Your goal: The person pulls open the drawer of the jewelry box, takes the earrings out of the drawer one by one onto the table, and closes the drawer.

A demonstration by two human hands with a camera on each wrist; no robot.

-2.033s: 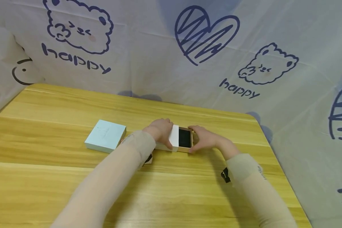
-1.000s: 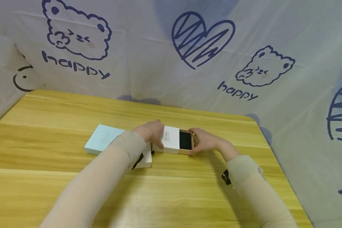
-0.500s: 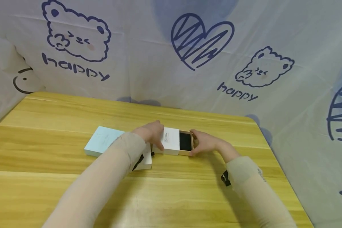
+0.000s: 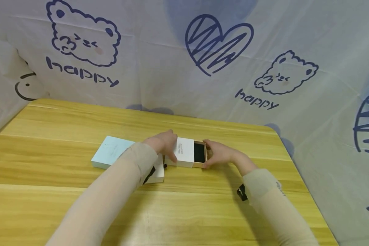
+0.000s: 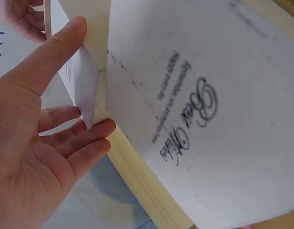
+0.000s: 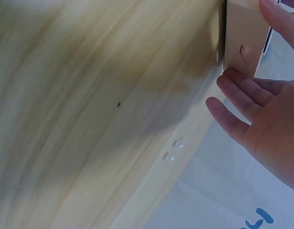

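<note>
Sleeve (image 4: 186,152), likely light, stiff card, suited holding by its sides. The left hand (image 4: 162,141) gripped it thus; right of it, the right hand (image 4: 220,152) pinched the protruding tray (image 4: 198,164).

room across front tabletop (image 4: 187,218); blue box (image 4: 110,150), nearer white box (image 4: 158,175) crowd left hand (image 4: 162,141)

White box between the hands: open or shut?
Partly open: the tan tray sticks out of the white cover, its black inside showing.
</note>
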